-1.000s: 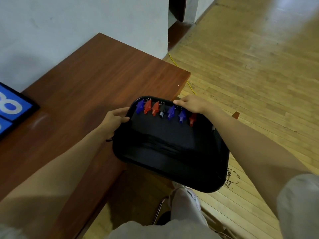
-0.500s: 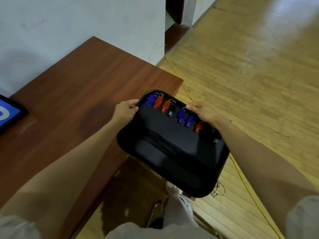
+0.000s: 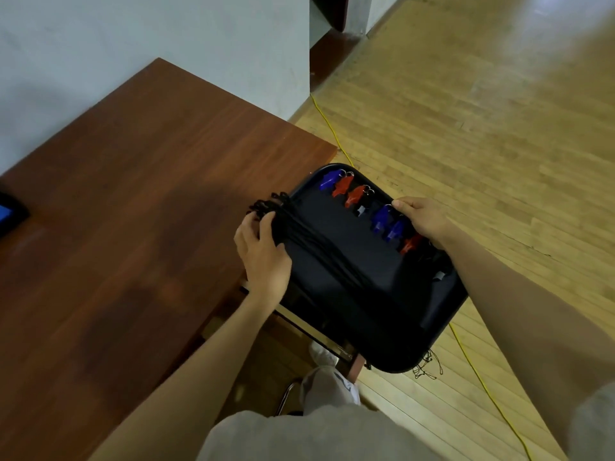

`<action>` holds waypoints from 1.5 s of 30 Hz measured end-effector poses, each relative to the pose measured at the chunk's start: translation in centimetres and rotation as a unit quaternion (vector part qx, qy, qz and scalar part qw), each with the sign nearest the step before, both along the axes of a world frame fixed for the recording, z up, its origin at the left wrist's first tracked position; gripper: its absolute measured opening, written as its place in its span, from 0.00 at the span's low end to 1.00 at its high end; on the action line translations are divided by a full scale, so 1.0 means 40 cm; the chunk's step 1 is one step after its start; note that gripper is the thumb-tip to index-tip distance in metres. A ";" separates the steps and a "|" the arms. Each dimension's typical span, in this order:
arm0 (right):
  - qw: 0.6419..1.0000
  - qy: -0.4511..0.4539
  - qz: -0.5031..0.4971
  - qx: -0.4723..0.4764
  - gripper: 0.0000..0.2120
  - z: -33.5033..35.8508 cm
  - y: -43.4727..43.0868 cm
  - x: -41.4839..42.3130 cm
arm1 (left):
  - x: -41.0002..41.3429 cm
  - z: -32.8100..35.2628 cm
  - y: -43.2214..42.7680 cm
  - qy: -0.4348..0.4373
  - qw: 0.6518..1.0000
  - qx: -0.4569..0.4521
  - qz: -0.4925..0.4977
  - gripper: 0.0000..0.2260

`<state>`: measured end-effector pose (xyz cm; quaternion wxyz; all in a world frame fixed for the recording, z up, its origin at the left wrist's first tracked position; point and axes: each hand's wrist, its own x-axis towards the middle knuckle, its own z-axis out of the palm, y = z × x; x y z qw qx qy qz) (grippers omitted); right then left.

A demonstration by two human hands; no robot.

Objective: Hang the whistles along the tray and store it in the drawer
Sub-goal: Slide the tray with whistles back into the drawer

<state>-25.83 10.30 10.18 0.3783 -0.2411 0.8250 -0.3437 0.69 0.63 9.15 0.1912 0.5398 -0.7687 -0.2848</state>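
Note:
A black tray (image 3: 392, 331) hangs off the desk's right edge, above an open drawer (image 3: 309, 324). Several blue, red and black whistles (image 3: 356, 194) sit in a row along its far rim. Their black cords (image 3: 299, 227) run in a bundle across the tray toward its left rim. My left hand (image 3: 263, 254) rests on the left rim with fingers over the cord bundle. My right hand (image 3: 422, 217) grips the far rim beside a blue whistle (image 3: 382, 217). Cord ends dangle below the near corner.
A brown wooden desk (image 3: 143, 201) fills the left. A blue-and-black board (image 3: 10, 214) lies at its left edge. A yellow cable (image 3: 472, 364) runs over the wooden floor. My leg and a white shoe (image 3: 322, 354) show below the drawer.
The tray has shifted right and lower, off the desk and over the open drawer. My left hand moved from gripping the rim to pressing on the gathered cords.

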 end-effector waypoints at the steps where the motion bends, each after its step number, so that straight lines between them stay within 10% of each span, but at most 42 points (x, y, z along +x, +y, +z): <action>1: 1.000 -0.005 -0.007 -0.002 0.13 -0.002 0.007 -0.004 | -0.001 -0.006 0.016 0.013 0.998 0.042 0.036 0.26; 8: 1.000 -0.011 -0.007 0.010 0.14 -0.041 0.034 -0.015 | -0.031 -0.034 0.065 0.148 0.919 0.321 0.172 0.33; 45: 0.986 0.033 0.101 0.126 0.18 -0.208 0.022 -0.089 | -0.053 -0.197 0.165 0.214 0.844 0.433 0.234 0.33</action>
